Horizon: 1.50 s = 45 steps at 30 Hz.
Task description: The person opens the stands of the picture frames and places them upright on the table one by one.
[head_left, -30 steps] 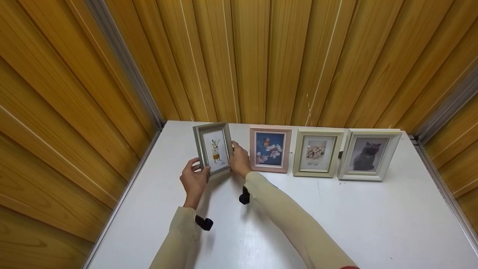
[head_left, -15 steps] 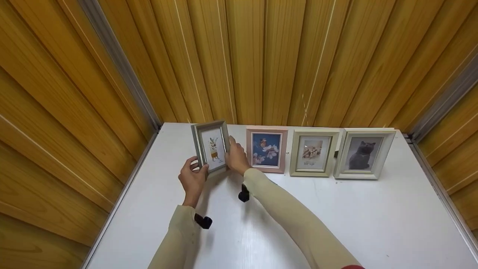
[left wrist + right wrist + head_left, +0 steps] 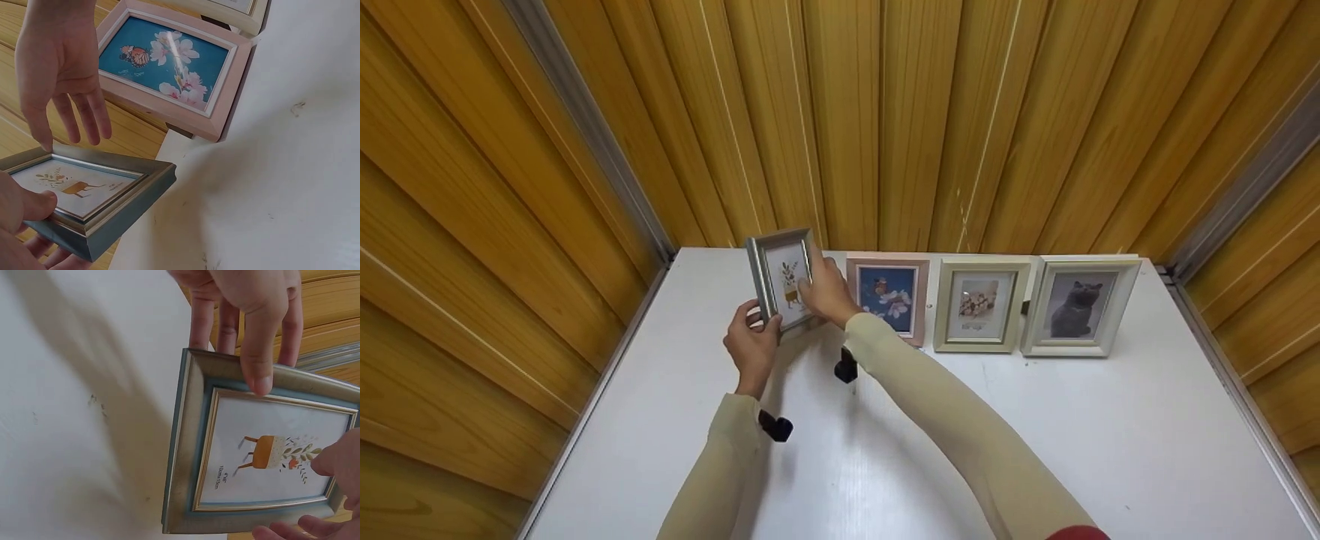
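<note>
My left hand grips a grey-green picture frame by its lower left side, thumb on the front and fingers behind. The frame is tilted and raised over the white table, its picture showing a plant in an orange-legged pot. Beside its opposite edge is my right hand. In the left wrist view the right hand has straight, spread fingers, with the thumb tip right at the frame's edge. From the right wrist view, that thumb overlaps the picture.
A pink frame with blossoms stands close to the right hand, partly hidden by it. Farther right stand a cream frame and a white frame with a grey cat. Wood-panelled walls enclose the white table.
The held frame has risen a little and turned its left side more toward me. My right hand has come off the frame's right edge, its thumb now in front of the picture.
</note>
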Each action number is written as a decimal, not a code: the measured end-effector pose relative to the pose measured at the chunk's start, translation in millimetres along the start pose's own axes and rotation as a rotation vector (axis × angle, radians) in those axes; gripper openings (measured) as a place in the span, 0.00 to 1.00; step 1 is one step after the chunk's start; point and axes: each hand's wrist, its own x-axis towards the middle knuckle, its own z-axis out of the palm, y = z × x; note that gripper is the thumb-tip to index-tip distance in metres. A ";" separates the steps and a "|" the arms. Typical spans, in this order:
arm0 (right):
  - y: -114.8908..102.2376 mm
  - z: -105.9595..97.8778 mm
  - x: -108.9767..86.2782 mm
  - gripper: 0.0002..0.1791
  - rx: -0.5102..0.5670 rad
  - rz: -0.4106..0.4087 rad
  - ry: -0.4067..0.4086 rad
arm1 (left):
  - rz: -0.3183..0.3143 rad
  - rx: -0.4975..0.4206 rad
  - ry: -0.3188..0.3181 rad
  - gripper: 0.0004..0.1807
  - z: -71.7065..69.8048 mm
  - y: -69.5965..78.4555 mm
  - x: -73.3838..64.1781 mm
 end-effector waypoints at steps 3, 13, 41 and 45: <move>-4.0 -0.9 2.0 0.44 0.015 0.026 -0.006 | -0.005 -0.001 0.008 0.23 3.7 -0.1 1.1; -15.3 -4.4 4.8 0.42 0.023 0.015 -0.022 | 0.011 -0.006 0.025 0.23 13.0 -2.3 0.5; -39.9 -3.3 6.2 0.42 0.039 -0.099 0.018 | 0.027 0.012 0.037 0.22 31.0 12.6 -9.5; -40.6 -2.9 6.0 0.43 0.042 -0.106 0.019 | 0.049 0.017 0.044 0.20 33.0 13.8 -11.4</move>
